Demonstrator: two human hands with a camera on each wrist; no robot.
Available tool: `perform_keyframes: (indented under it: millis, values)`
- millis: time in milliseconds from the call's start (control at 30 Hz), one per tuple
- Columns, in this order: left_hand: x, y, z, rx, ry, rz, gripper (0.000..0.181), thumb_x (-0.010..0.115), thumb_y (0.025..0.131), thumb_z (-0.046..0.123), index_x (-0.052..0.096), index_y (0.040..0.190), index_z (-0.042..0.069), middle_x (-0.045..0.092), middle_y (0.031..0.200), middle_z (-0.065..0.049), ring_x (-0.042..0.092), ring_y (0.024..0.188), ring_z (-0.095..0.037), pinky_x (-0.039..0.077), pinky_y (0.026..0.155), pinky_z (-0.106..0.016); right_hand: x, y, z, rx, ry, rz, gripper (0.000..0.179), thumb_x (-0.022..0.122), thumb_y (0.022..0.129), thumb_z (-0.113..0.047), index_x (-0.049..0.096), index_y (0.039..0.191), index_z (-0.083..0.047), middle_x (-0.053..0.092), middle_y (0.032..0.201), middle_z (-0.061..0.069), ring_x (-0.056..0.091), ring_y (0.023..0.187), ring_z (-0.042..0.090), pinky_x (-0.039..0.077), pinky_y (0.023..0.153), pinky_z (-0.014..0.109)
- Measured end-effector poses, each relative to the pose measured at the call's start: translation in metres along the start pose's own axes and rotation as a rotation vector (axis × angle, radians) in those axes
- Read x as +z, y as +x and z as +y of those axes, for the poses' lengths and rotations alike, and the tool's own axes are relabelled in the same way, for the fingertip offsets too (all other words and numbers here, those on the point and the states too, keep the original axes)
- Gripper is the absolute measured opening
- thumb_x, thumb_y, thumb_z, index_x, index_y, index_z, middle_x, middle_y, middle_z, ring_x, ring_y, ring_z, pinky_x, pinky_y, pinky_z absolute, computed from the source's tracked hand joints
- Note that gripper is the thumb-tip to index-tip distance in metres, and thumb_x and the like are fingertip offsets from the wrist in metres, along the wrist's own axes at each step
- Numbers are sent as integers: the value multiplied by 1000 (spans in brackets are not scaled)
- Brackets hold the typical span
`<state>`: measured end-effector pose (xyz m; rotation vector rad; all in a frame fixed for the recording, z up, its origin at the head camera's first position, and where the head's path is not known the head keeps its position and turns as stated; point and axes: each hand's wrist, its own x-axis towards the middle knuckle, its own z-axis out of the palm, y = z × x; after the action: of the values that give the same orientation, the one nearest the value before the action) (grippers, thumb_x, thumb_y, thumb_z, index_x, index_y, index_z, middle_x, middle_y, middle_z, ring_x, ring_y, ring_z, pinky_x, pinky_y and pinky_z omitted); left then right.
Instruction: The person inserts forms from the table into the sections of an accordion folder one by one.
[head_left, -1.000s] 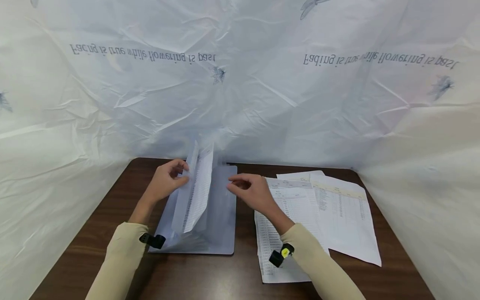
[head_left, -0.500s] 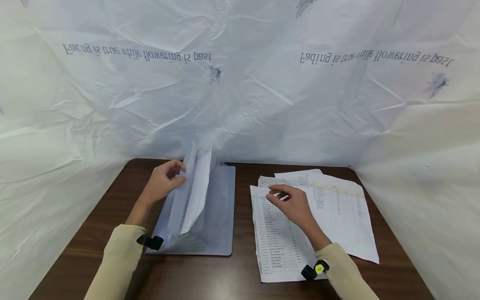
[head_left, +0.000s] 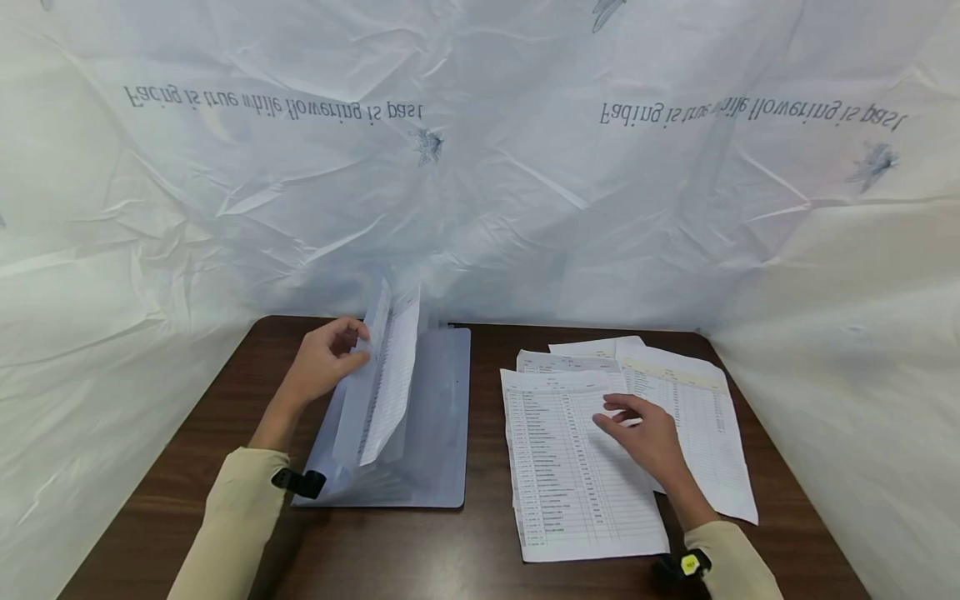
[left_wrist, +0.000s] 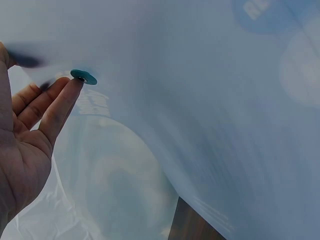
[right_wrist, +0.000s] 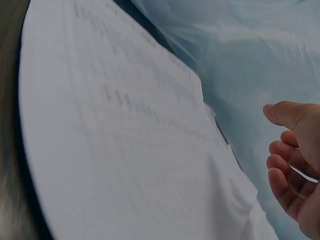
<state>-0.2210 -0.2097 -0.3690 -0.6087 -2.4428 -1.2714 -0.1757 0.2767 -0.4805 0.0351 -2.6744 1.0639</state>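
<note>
A pale translucent plastic document folder [head_left: 438, 417] lies on the left of the table, its upper side raised. My left hand [head_left: 318, 358] grips the raised side by its edge, fingers by a teal snap button [left_wrist: 83, 76] in the left wrist view. Within the folder a printed sheet [head_left: 393, 375] stands tilted. On the right, my right hand [head_left: 645, 433] hovers over a stack of printed sheets [head_left: 558, 467], fingers loosely bent and holding nothing. In the right wrist view that hand [right_wrist: 295, 160] is apart from the paper.
More printed sheets [head_left: 712, 450] fan out at the right, partly under the stack. The dark wooden table [head_left: 420, 554] ends at the back and sides against a white plastic sheet [head_left: 495, 208] with printed lettering. Black wrist cameras sit at both sleeves.
My right hand has moved right, from beside the folder to over the stack, where another printed sheet is now exposed on top. The left hand keeps holding the folder up.
</note>
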Motion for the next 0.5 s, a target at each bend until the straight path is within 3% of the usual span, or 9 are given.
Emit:
perform_keyframes:
  millis: [267, 500]
  values:
    - [1, 0, -3, 3, 2, 0, 19, 71, 85, -5, 63, 102, -7, 67, 95, -20, 59, 81, -18, 48, 68, -26, -9, -9, 25, 139, -62, -26, 52, 82, 87, -36, 68, 129, -9, 72, 117, 13, 67, 98, 26, 51, 77, 33]
    - [1, 1, -4, 4, 10, 1, 18, 70, 85, -6, 63, 102, -7, 66, 94, -19, 58, 80, -18, 48, 68, -25, -12, -13, 33, 179, -108, -54, 54, 83, 85, -29, 66, 130, -3, 72, 115, 16, 66, 92, 24, 50, 74, 30]
